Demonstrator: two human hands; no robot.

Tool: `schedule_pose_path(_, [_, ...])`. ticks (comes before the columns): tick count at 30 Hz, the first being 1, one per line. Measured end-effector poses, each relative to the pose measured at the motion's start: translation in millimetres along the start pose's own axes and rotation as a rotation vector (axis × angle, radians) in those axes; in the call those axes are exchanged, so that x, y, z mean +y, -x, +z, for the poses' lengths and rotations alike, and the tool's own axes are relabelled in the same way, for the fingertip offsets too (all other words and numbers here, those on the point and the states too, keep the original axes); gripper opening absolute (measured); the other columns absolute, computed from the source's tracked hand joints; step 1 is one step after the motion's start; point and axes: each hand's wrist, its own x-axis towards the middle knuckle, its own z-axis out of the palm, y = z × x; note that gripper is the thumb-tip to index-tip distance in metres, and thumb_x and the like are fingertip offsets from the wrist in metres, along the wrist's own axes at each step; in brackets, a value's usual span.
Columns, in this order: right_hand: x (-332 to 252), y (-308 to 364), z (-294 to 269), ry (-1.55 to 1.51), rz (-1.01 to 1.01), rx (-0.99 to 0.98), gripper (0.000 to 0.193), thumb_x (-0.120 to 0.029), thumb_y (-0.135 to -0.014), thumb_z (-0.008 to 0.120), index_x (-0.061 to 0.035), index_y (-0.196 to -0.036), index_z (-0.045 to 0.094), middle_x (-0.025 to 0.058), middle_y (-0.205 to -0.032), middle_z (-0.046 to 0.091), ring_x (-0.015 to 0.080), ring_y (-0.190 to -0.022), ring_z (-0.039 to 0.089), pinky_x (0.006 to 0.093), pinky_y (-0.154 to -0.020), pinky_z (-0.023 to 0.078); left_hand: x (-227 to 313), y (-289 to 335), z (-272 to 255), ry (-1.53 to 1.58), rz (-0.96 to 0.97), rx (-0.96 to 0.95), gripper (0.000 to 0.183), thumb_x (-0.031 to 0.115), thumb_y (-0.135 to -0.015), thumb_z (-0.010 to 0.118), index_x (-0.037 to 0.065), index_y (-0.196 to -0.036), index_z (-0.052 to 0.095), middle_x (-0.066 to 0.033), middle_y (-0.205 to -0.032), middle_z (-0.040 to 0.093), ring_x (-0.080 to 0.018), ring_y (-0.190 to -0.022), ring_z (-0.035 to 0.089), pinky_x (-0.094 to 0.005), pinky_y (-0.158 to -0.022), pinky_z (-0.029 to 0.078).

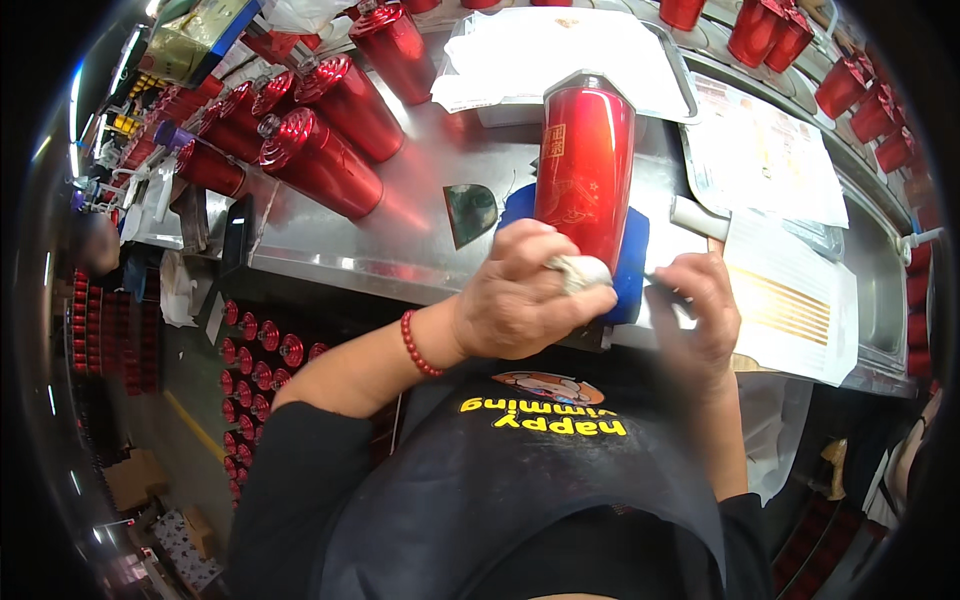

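Note:
A glossy red metallic canister (590, 170) with gold decoration stands or leans over a blue pad (628, 270) on the metal bench; which of the two I cannot tell. My left hand (525, 290), with a red bead bracelet (412, 342) at the wrist, is closed round a whitish crumpled cloth (582, 272) at the canister's near end. Right of the pad, my right hand (703, 305) is partly smeared by motion, its fingers curled. Something small and dark shows by its fingertips, too blurred to name. A dark, shiny flat piece (470, 213) lies left of the pad.
Several lidded red canisters (320, 165) crowd the left of the bench. A tray (685, 75) with white paper is behind. Sheets with gold printed stripes (790, 300) lie at right, near a metal basin (875, 275). More red canisters (262, 375) stand below left.

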Motion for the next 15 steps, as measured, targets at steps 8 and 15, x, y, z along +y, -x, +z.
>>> schedule_pose_path(8, [-8, -5, 13, 0.128, -0.269, -0.135, 0.032, -0.001, -0.064, 0.076, -0.0089, -0.095, 0.073, 0.0029, -0.089, 0.059, 0.0224, -0.077, 0.051, 0.0372, -0.070, 0.040, 13, -18, 2, -0.249, -0.227, -0.105, 0.067, 0.004, -0.072, 0.071, 0.011, -0.138, 0.061, -0.0131, -0.141, 0.061, -0.0315, -0.138, 0.049, -0.0488, -0.121, 0.026])
schedule_pose_path(15, [-5, -6, 12, 0.099, -0.276, -0.151, 0.031, -0.003, -0.063, 0.077, -0.0101, -0.093, 0.073, 0.0017, -0.087, 0.059, 0.0219, -0.076, 0.051, 0.0365, -0.070, 0.040, 4, 13, 7, -0.009, -0.384, 0.090, 0.072, 0.001, -0.074, 0.073, 0.006, -0.143, 0.055, -0.0198, -0.143, 0.058, -0.0378, -0.137, 0.052, -0.0544, -0.124, 0.017])
